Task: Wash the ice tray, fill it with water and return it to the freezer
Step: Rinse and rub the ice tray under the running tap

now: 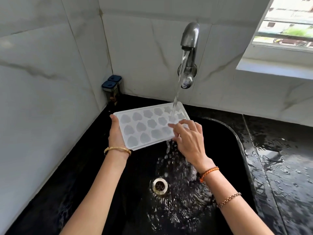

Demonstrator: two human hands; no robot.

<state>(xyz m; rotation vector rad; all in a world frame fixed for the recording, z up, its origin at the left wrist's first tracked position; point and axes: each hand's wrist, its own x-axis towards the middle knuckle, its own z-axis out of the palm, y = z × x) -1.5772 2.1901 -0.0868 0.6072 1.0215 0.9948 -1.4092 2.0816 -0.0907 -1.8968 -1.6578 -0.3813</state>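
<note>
1. Position: the ice tray point(149, 125) is held over the black sink point(235, 134), tilted so that its near edge sits lower. The tap point(189, 39) is open, and the water stream point(177, 92) lands on the tray's far right corner.

2. Left hand point(116, 133): it grips the tray's left short end, with the thumb on the rim and the other fingers underneath, out of view. This hand carries the whole tray.

3. Right hand point(188, 138): the fingers are spread and lie flat across the cavities at the right end. They rub the surface and pinch nothing.

4. Runoff: water spills off the near edge below the right hand and falls toward the drain point(159, 186).

5. Step in hand, as judged: this is the washing stage. Filling has not begun, since the tilt sheds the water.

6. Recommended technique:
   - Keep the tilt, so that dirty water leaves rather than pools.
   - Slide the tray sideways under the stream so that each row of cavities is flushed, not the right end alone.
   - Work a fingertip into every shaped cavity; the corners are likely to hold residue.
   - Keep the left grip firm, because wet plastic is likely to slip.

7. Surroundings: two blue-lidded jars point(112, 89) stand in the corner, well apart from the tray. The counter point(284, 167) on the right is wet.
</note>
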